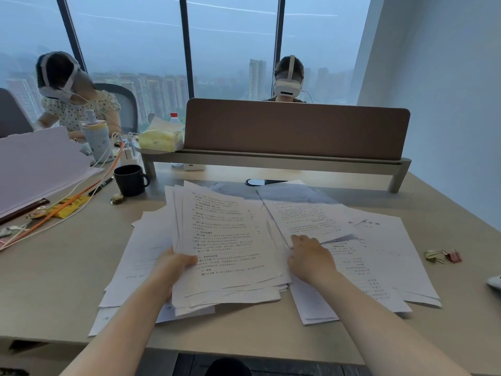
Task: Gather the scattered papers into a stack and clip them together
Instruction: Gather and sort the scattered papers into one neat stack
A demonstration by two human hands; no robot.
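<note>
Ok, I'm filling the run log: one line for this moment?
stage: gathering | left hand: grips paper stack | right hand: on loose sheet | binder clips: untouched

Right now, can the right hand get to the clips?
Probably yes. The right hand rests on loose papers, and the clips lie further right on bare desk with nothing between.

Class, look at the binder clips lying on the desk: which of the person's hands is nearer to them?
The right hand. It rests on the loose sheets in the middle of the desk, with the binder clips farther out to its right. The left hand grips the gathered stack, on the far side from the clips.
</note>
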